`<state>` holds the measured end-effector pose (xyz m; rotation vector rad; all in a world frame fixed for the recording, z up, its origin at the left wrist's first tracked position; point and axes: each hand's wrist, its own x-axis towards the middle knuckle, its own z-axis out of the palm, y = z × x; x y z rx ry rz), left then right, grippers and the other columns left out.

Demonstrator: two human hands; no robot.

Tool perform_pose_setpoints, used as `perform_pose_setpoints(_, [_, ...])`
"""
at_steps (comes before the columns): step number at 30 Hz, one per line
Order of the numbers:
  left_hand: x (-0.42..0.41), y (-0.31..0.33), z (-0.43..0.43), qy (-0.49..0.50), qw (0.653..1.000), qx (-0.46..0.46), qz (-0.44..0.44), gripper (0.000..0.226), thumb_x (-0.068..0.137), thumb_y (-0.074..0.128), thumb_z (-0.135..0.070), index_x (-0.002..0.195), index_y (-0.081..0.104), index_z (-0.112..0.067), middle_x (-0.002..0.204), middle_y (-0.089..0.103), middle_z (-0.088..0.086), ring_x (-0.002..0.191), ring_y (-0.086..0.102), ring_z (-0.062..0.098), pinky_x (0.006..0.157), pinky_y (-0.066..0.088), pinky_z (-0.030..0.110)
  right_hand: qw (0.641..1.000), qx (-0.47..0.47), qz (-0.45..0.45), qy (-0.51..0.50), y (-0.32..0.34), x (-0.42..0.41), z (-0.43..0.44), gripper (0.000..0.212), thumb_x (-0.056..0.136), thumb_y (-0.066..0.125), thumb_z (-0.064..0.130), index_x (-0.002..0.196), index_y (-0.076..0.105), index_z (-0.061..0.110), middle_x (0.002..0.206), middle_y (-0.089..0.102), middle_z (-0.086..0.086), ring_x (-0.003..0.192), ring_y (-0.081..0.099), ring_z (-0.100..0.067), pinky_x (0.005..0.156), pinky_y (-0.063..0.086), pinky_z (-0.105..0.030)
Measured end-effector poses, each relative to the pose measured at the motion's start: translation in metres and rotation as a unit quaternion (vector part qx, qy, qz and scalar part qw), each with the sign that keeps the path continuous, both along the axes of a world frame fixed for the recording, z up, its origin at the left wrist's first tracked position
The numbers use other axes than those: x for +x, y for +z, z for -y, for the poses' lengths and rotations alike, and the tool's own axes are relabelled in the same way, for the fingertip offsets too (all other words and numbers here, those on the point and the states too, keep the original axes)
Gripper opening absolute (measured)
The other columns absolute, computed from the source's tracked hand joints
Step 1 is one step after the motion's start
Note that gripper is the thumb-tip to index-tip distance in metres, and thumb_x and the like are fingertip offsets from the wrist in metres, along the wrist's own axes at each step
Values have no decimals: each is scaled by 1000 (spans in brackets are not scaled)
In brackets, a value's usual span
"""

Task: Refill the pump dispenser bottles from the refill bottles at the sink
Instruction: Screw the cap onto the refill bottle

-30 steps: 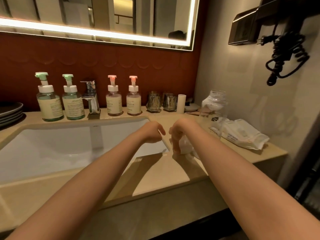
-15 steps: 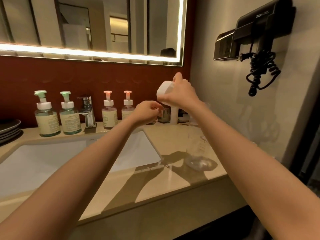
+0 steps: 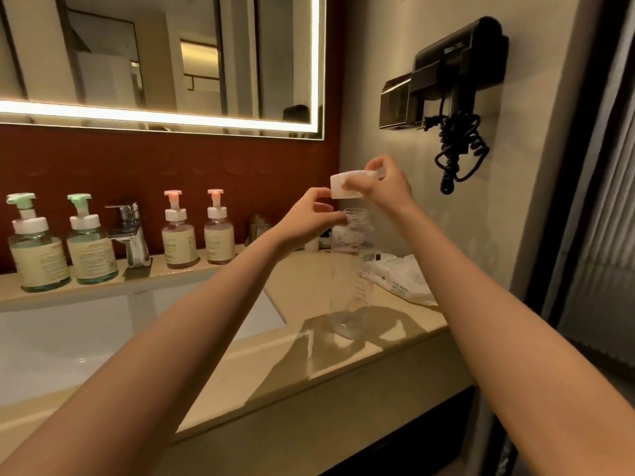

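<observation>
A tall clear bottle [image 3: 350,304] stands on the counter right of the sink, its open neck just under my hands. My right hand [image 3: 385,187] pinches a white cap [image 3: 347,187] slightly above that neck. Beside it, my left hand [image 3: 309,218] is curled with its fingertips against the neck's left side. Along the back ledge stand two green-pump dispenser bottles [image 3: 37,255] [image 3: 91,249] left of the faucet. Two pink-pump dispenser bottles [image 3: 178,235] [image 3: 219,231] stand to its right.
A chrome faucet [image 3: 129,235] rises behind the white sink basin [image 3: 86,338]. White packets [image 3: 402,280] lie on the beige counter [image 3: 343,359] by the right wall. Glass tumblers [image 3: 259,228] stand at the back. A black hair dryer [image 3: 453,77] with coiled cord hangs on the wall.
Both hands rose from counter height to the top of the clear bottle. The right hand brought the white cap up with it, and the view tilted up and to the right.
</observation>
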<state>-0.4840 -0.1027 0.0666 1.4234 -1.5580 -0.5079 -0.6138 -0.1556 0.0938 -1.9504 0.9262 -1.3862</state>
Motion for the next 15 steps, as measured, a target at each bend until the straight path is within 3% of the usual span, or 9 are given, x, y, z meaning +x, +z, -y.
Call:
perform_pose_setpoints(3, [-8,-15,8,-32,999,42,-1,87,77,74,-27,143,19,-13,130,46,5,99,51,9,68,40,14,998,43,-34,41,-5,-13,6,33,78,69,22,99,44,17,107,52,-5,96,51,-21,58,39,-22])
perform_pose_setpoints(5, [-12,-24,13,-42,999,16,2,90,68,80,-32,138,27,-13,125,48,2,105,53,13,72,46,16,993,63,-72,74,-6,-18,8,31,77,70,18,96,46,17,104,54,-5,97,53,-23,61,42,-23])
perform_pose_setpoints(10, [-15,-38,21,-8,999,-38,31,54,72,78,-23,119,52,-16,111,62,4,96,58,12,65,47,13,978,38,-183,97,2,-14,6,32,75,72,13,91,45,17,97,51,0,94,51,-19,65,47,-22])
perform_pose_setpoints(15, [-4,-42,25,82,991,-63,79,59,69,80,-30,120,53,-15,111,61,2,101,57,17,82,50,32,956,7,-285,63,11,-2,4,42,76,74,26,102,43,16,104,50,-1,95,50,-16,69,47,-23])
